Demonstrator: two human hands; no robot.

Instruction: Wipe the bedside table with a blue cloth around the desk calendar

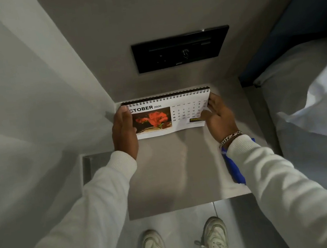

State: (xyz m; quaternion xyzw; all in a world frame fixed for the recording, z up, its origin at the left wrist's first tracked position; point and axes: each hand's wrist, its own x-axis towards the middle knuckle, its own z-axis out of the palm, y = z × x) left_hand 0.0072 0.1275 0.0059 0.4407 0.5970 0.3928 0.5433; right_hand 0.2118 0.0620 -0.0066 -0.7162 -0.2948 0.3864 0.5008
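A spiral-bound desk calendar (167, 114) showing October 2026 and a red flower photo stands at the back of the grey bedside table (177, 170). My left hand (123, 129) grips its left edge. On the opposite edge my right hand (216, 116) holds on, with a chain bracelet at the wrist. The blue cloth (235, 168) lies on the table's right side, mostly hidden under my right forearm.
A black socket panel (179, 48) is set in the wall behind the table. A bed with white linen (311, 104) and a dark blue headboard (291, 30) is on the right, a grey wall on the left. My white shoes (213, 240) stand on the tiled floor below.
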